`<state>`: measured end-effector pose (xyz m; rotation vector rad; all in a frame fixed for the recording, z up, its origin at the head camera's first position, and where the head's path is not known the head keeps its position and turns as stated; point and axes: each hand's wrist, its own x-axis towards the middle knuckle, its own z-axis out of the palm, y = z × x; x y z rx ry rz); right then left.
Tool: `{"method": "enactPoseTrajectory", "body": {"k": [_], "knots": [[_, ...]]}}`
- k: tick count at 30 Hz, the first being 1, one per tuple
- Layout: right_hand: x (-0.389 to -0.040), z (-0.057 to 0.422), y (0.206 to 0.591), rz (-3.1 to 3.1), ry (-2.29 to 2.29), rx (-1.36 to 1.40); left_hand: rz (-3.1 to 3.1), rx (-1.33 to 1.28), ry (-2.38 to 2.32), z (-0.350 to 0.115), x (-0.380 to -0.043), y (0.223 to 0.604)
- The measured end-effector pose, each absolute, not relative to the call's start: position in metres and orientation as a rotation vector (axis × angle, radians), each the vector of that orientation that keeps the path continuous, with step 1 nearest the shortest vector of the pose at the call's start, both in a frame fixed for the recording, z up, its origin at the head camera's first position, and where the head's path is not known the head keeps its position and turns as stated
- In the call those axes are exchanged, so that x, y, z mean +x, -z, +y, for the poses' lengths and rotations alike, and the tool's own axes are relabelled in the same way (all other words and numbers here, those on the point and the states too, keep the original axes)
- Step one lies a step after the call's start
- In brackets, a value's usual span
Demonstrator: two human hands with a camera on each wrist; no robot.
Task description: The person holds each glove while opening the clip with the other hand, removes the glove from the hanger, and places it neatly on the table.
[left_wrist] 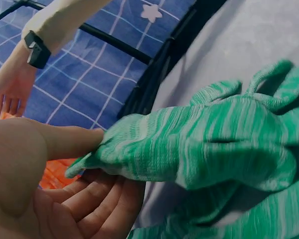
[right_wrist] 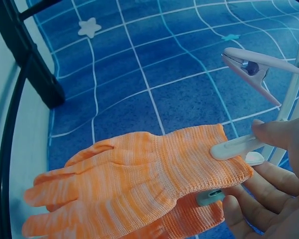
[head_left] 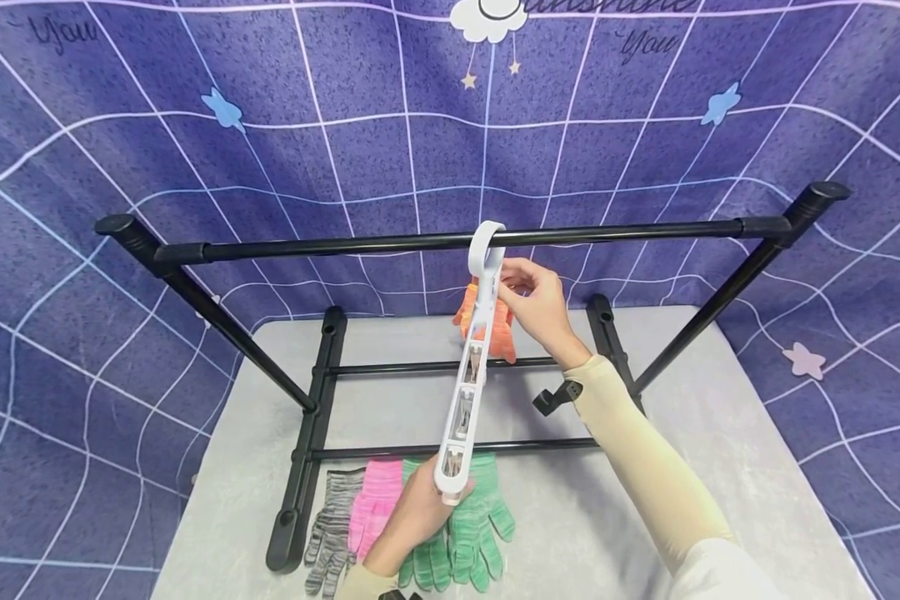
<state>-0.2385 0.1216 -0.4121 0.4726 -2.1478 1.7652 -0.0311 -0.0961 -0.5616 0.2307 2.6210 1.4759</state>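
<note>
A white folding clip hanger (head_left: 451,485) hangs by its hook (head_left: 482,250) from the black rack's top bar. My left hand (head_left: 420,508), below the hanger's near end, pinches a green striped glove (left_wrist: 209,134) by its cuff between thumb and fingers. On the far side, my right hand (head_left: 540,307) holds a white clip (right_wrist: 234,148) of the hanger, thumb on one side and fingers on the other. That clip bites the cuff of an orange glove (right_wrist: 154,164). Under it another orange glove shows, with a green-grey clip (right_wrist: 209,197) at its cuff. A pale clip (right_wrist: 251,69) stands free of any glove.
The black rack (head_left: 330,245) stands on a grey table (head_left: 570,517), its feet and two low crossbars around the work. Grey (head_left: 335,517) and pink gloves (head_left: 375,504) lie near the front beside more green ones. A blue-purple grid curtain (head_left: 345,158) hangs behind.
</note>
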Motion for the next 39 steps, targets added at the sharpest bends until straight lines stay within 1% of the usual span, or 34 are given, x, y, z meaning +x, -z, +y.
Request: {"method": "enactPoseTrajectory", "body": {"k": [4, 29, 39], "knots": [[-0.238, 0.122, 0.412, -2.149, -1.766, 0.474, 2.681, 0.267, -1.400, -0.097, -0.030, 0.563], [-0.239, 0.121, 0.412, -2.180, -1.768, 0.449, 2.996, 0.239, -1.129, -0.090, -0.025, 0.571], [-0.214, 0.116, 0.383, -2.181, -1.755, 0.473, 3.078, 0.271, -1.024, -0.088, -0.028, 0.575]]}}
